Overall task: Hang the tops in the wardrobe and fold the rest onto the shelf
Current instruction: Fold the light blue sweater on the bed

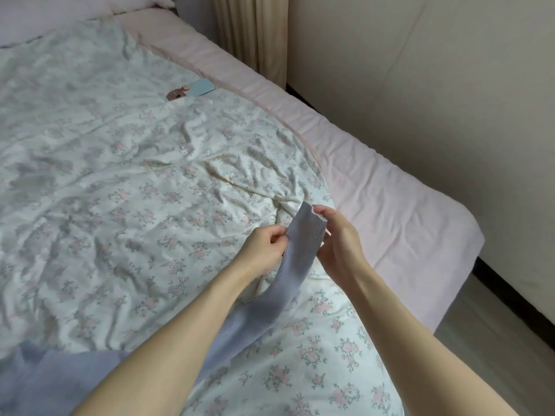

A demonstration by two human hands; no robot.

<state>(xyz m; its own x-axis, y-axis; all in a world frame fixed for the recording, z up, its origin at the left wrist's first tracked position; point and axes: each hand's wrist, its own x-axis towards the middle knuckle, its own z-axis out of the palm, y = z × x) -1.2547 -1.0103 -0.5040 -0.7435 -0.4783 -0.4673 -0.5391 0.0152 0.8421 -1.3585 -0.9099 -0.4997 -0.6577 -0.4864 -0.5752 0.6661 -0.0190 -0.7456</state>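
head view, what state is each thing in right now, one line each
pale lilac ribbed garment: end lifted, the rest trails on the bed
left hand: pinches the garment's left edge
right hand: grips the garment's top end
white floral quilt: spread out, wrinkled
light blue flat card: lies on the quilt

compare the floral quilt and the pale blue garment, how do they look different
The floral quilt is white with pink flower sprigs; the pale blue garment is plain. The quilt lies spread over the bed; the garment has one end lifted, pinched by the left hand and right hand, and trails down to the near edge. The quilt is far larger. Both are soft, wrinkled fabric.
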